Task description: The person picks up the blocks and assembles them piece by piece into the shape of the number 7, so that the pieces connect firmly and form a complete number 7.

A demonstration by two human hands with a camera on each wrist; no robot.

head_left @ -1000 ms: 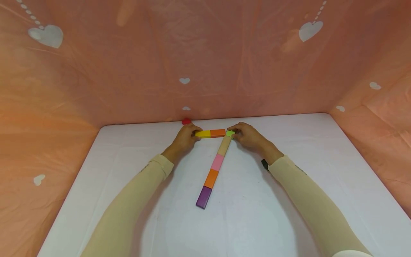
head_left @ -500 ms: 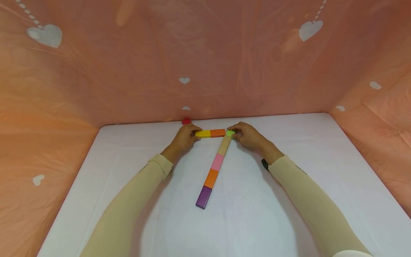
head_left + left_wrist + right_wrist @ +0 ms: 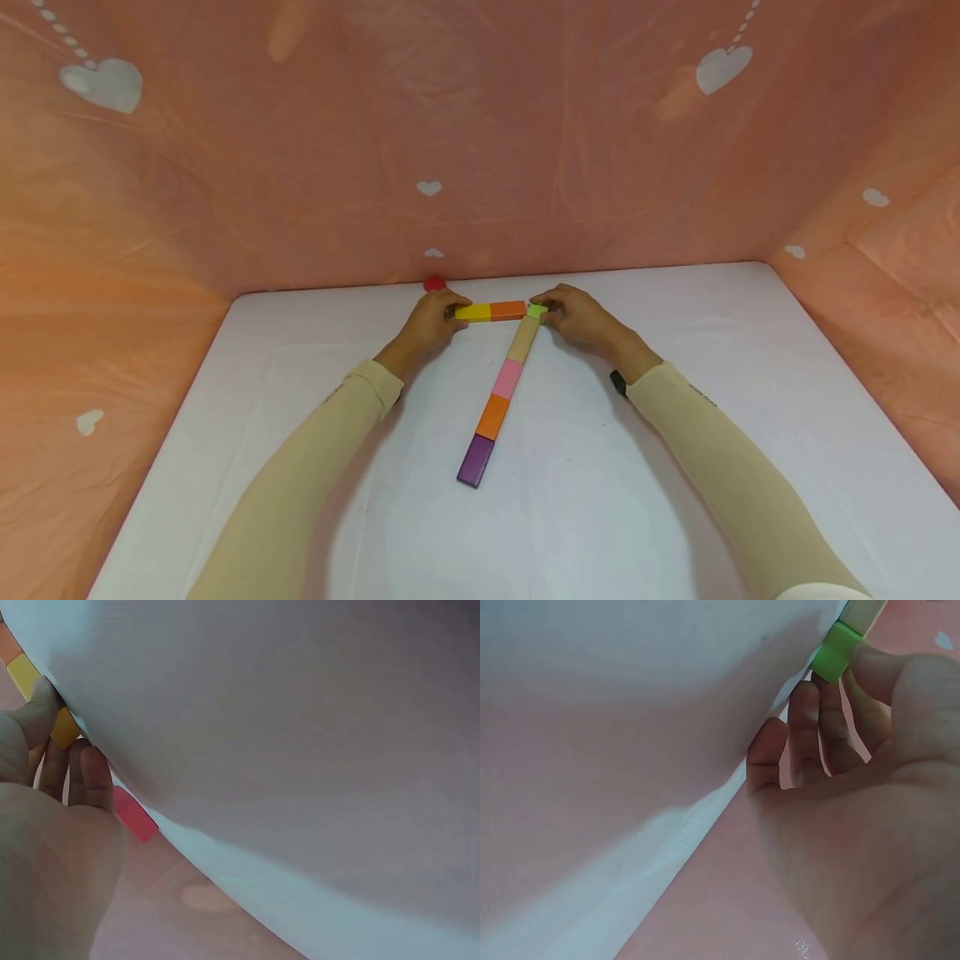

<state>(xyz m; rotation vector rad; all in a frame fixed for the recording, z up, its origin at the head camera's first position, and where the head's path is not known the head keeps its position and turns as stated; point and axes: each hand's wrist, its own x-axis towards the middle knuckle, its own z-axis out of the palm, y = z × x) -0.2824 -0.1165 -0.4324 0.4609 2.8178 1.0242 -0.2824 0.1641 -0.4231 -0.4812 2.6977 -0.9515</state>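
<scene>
My left hand (image 3: pixel 431 323) pinches a yellow block (image 3: pixel 474 313) at its left end, thumb on the near side. An orange block (image 3: pixel 508 311) lies end to end with it, to its right. At the corner, my right hand (image 3: pixel 583 318) holds a light green block (image 3: pixel 836 651) between thumb and fingers. From there a slanting row runs toward me: a beige block (image 3: pixel 523 339), a pink block (image 3: pixel 507 379), a second orange block (image 3: pixel 492 417) and a purple block (image 3: pixel 476 461). In the left wrist view, the thumb covers part of the yellow block.
A red block (image 3: pixel 136 814) lies behind the left hand at the table's back edge. The white table (image 3: pixel 645 500) meets an orange-pink curtain (image 3: pixel 495 133) with white hearts at the back and sides. A dark band shows at the right cuff.
</scene>
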